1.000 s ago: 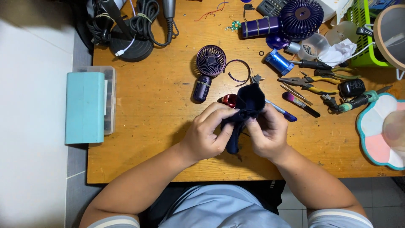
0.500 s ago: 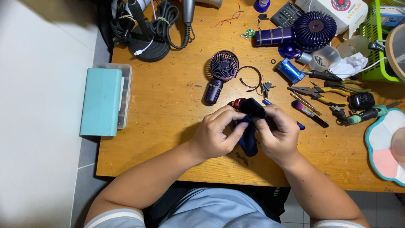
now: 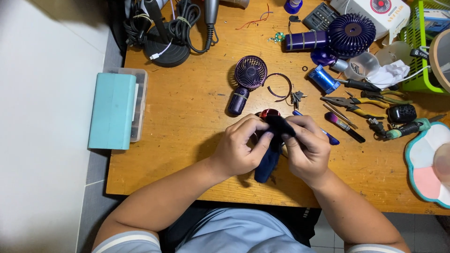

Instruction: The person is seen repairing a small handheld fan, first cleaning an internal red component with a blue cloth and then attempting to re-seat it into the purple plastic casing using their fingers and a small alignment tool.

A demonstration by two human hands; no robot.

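Head view: cluttered wooden workbench (image 3: 187,122) beside pale floor (image 3: 42,140).

A wooden bench (image 3: 187,154) of warm orange-brown fills most of the view, its top scuffed and marked with small dark spots. Its near edge runs along the bottom, slightly tilted in the picture, and its left edge stands just beside a pale, plain surface (image 3: 47,117) that takes up the whole left side; whether that is wall or floor cannot be told. Lower left, grey tiled floor (image 3: 91,197) shows with a thin joint line. Below the bench's near edge at the right, more pale tiles (image 3: 422,232) appear. Light is even and soft, casting faint shadows on the wood.
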